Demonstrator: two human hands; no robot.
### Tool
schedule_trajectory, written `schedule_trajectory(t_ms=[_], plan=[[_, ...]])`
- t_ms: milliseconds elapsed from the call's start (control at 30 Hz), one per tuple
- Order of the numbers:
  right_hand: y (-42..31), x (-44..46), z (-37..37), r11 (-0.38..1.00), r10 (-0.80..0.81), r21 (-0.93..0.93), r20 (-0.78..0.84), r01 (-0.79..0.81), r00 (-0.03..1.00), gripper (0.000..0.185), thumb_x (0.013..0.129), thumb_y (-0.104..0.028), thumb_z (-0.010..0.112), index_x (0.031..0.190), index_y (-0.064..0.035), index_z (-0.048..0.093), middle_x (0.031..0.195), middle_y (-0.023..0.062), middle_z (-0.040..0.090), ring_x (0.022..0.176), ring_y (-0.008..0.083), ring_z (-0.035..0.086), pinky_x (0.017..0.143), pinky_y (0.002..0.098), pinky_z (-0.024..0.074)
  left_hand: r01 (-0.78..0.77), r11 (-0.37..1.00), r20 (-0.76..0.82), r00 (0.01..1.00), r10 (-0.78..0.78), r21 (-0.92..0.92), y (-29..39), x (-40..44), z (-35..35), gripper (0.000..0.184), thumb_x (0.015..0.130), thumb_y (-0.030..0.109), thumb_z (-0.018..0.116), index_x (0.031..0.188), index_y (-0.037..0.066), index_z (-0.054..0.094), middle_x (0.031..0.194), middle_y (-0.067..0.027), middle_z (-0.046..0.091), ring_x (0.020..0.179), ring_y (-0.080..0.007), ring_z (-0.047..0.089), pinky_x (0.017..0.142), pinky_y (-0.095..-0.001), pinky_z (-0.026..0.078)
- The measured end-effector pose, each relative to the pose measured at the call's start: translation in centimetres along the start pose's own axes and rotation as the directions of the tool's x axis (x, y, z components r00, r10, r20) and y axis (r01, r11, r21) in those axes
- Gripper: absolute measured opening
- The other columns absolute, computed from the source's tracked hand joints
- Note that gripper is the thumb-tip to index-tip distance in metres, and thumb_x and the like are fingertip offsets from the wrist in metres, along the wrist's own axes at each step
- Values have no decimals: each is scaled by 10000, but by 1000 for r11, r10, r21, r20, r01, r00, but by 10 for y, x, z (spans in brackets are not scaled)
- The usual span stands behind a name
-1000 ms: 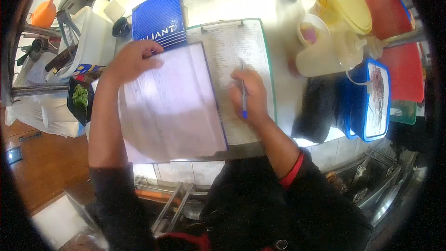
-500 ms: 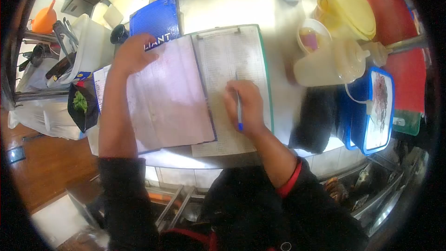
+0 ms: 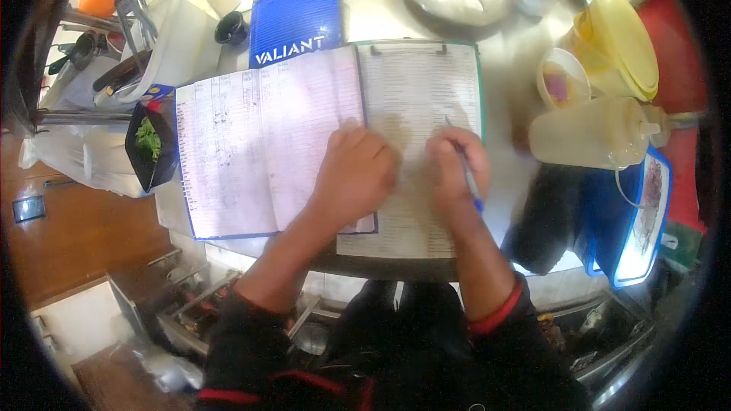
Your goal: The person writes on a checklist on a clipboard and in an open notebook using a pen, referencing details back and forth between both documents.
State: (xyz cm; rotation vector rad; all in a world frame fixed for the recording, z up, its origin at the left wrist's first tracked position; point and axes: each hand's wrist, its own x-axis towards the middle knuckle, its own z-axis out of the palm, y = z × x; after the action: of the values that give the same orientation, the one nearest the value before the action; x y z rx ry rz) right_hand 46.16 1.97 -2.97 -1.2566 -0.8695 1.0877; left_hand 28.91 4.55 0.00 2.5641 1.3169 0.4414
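Pale and shiny, the counter (image 3: 365,9) stands beside a brown floor (image 3: 68,247). The open book (image 3: 228,156) overlaps the clipboard (image 3: 419,87). The left hand (image 3: 355,175) lies over the book, fingers bent, grip unclear; the right hand (image 3: 457,167) grips a pen (image 3: 470,178).

The right hand (image 3: 459,164) grips a slim pen with a blue end (image 3: 474,190) over a printed white sheet on a green-edged clipboard (image 3: 415,99), while left of that grip the left hand (image 3: 356,171) rests on an open, lined ledger with dark blue edges (image 3: 263,144), below a blue "VALIANT" cover (image 3: 297,19).
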Motion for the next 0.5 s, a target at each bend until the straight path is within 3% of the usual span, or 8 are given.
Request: schedule_trajectory(t_ms=[67,133,200,267,333,400,467,500], plan=[[-5,5,-4,998,56,27,18,-57,998,188,914,-114,604,1062,0,618,932,87,637,852,137,604,780,278,483,0,1000,-19,1000,0,13,1,1,0,138,745,175,695,845,95,643,870,-78,581,899,-290,556,822,-451,393],[-6,13,-10,992,-103,-61,117,110,988,173,923,-87,581,1065,5,618,945,92,644,850,138,612,777,280,487,-1,1000,-33,999,2,16,9,6,-1,129,753,189,692,826,95,643,865,-86,586,889,-294,562,812,-454,399],[-12,31,-21,985,-99,-127,126,115,987,176,929,-82,568,1071,10,619,921,89,650,835,139,616,771,277,488,-126,992,188,974,129,-30,27,20,0,148,760,230,687,792,94,637,835,-102,597,847,-305,579,775,-463,420],[-17,50,-28,973,-103,-191,149,131,983,181,936,-77,555,1078,15,620,896,86,657,820,140,621,765,273,489,-243,951,296,910,292,-190,40,32,15,188,764,271,682,775,91,629,794,-107,597,816,-307,596,736,-464,442],[-17,64,-32,1000,17,11,26,-17,1000,198,944,-94,551,1085,23,627,823,75,664,790,132,620,739,272,493,-291,926,231,909,346,-241,50,38,32,196,763,279,682,766,91,623,778,-102,596,805,-301,599,725,-457,447],[-10,64,-35,999,-2,41,39,1,999,210,954,-120,550,1087,22,629,794,64,656,760,123,607,707,264,485,-333,896,173,904,392,-293,50,37,47,205,763,287,681,757,92,618,762,-97,594,794,-294,602,714,-451,453],[-7,60,-36,997,-10,72,26,8,1000,225,963,-146,548,1090,21,631,765,53,649,729,115,594,675,257,477,-395,838,-73,914,398,-376,53,33,58,212,771,300,668,755,97,609,772,-96,599,796,-287,609,709,-446,461],[-9,62,-35,995,38,96,15,-40,999,237,971,-169,545,1088,19,630,760,50,644,694,109,572,644,249,460,-396,834,-67,913,402,-386,51,32,59,212,771,300,668,755,97,609,772,-96,599,796,-287,609,709,-446,461]])
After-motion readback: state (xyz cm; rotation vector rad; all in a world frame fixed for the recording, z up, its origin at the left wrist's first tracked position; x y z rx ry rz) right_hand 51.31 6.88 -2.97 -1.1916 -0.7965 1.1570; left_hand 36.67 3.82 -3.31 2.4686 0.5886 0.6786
